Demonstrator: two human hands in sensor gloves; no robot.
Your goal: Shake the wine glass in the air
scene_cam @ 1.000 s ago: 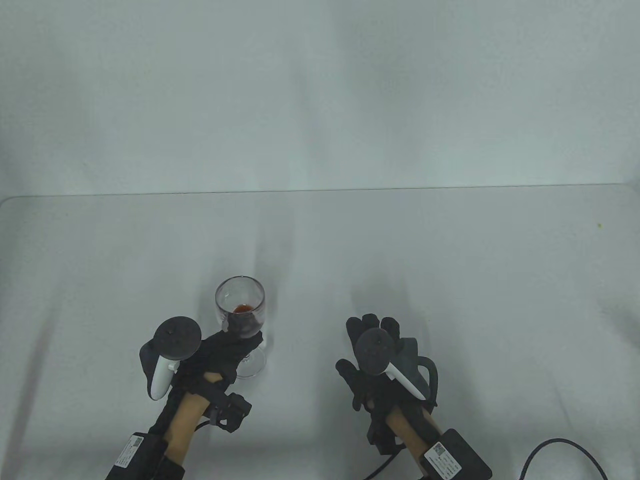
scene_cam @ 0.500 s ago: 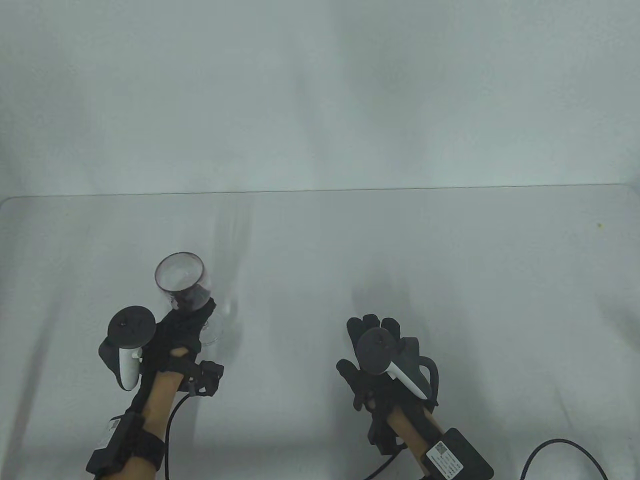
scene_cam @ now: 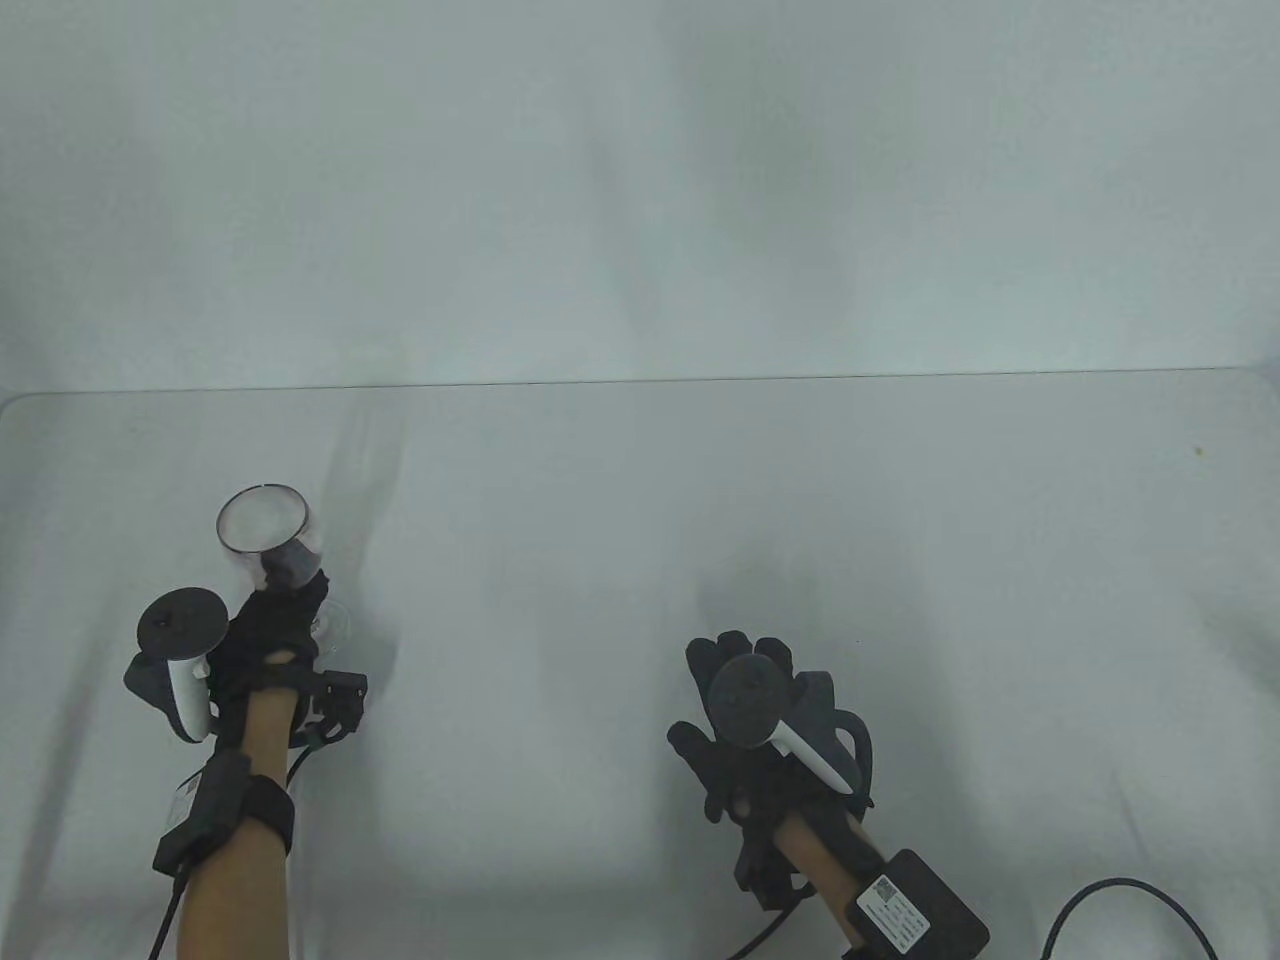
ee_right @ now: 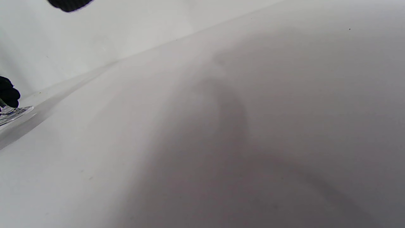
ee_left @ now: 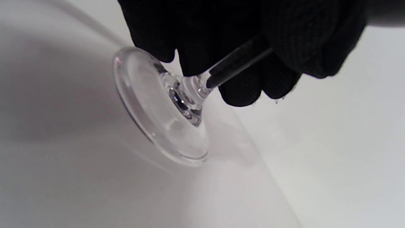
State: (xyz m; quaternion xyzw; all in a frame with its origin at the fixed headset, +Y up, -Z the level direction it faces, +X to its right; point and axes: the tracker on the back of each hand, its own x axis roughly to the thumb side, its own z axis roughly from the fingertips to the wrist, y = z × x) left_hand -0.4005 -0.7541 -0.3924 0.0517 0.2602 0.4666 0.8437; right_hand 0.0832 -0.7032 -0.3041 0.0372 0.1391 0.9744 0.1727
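White table (scene_cam: 700, 500) below, and your left hand (scene_cam: 270, 640) has swept the wine glass (scene_cam: 265, 535) well left in a second, pinching its stem, foot off the surface. That reads as shaking underway. Your right hand (scene_cam: 745, 730) stays flat, fingers spread.

The wine glass (ee_left: 164, 107) is clear, glossy glass, its foot smooth and shining. Both gloves, on the left hand (scene_cam: 270, 640) and right hand (scene_cam: 745, 750), look like matt black knitted cloth. The table (scene_cam: 700, 520) is smooth, pale and faintly sheened.
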